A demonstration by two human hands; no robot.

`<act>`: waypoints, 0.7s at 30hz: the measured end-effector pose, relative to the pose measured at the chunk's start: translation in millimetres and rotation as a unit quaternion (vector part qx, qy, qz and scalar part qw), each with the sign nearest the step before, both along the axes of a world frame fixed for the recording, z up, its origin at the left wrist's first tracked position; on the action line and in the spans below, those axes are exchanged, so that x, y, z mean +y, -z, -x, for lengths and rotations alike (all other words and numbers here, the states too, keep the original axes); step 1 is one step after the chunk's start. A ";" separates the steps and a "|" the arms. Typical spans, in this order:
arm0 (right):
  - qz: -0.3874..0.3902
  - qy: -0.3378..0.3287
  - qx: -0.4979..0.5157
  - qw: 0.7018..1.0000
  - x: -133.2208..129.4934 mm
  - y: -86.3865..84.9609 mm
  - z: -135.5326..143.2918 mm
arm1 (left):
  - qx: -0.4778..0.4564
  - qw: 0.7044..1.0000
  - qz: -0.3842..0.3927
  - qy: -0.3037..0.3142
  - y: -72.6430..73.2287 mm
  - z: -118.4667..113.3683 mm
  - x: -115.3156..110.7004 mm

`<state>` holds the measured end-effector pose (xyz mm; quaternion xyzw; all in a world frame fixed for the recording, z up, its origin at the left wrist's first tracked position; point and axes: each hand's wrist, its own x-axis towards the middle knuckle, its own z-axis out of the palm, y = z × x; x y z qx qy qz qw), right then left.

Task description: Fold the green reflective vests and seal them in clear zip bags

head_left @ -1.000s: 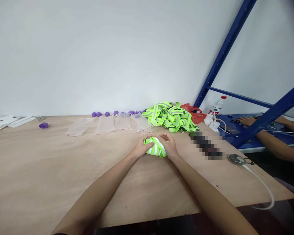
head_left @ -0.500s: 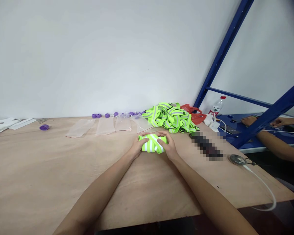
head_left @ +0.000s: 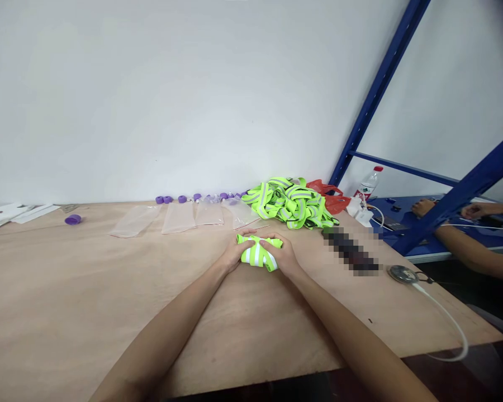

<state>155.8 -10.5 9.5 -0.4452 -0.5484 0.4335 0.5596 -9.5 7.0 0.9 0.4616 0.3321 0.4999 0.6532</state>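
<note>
A folded bundle of neon-yellow reflective strap (head_left: 256,255) with silver-white stripes is held between both hands, low over the wooden table. My left hand (head_left: 235,251) grips its left end, thumb lying on top. On the right end my right hand (head_left: 283,253) is closed, its thumb pressed across the upper face near the middle. The fingers behind and under the bundle are partly hidden. Just beyond the hands lies a tangled pile of the same reflective straps (head_left: 291,204). Clear plastic zip bags (head_left: 179,216) lie flat to the left of the pile.
Purple caps (head_left: 182,199) line the wall, and one purple cap (head_left: 72,220) sits further left near white sheets (head_left: 36,213). To the right are a red plastic bag (head_left: 331,196), a bottle (head_left: 369,183), a round device (head_left: 402,273) with a cable, and blue posts (head_left: 366,117). A co-worker's arm (head_left: 469,248) reaches beyond.
The bundle has tilted, its right side dropping a little toward me. My right thumb has slid left across the top, closer to the left thumb. The view has shifted slightly.
</note>
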 end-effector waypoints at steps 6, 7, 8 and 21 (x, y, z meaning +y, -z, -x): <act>0.017 0.024 0.003 1.000 -2.8 -4.2 4.3 | 0.022 0.999 -0.022 -0.010 1.4 -1.5 -3.2; 0.019 0.025 0.007 0.999 -3.0 -4.2 4.6 | 0.027 0.999 -0.027 -0.013 1.3 -2.2 -3.8; 0.022 0.025 0.012 0.999 -3.2 -4.0 4.8 | 0.033 0.999 -0.032 -0.018 1.3 -3.2 -4.4; 0.047 0.020 0.088 0.995 -6.8 -5.5 8.0 | 0.105 0.980 -0.099 -0.138 -3.5 -10.6 -5.3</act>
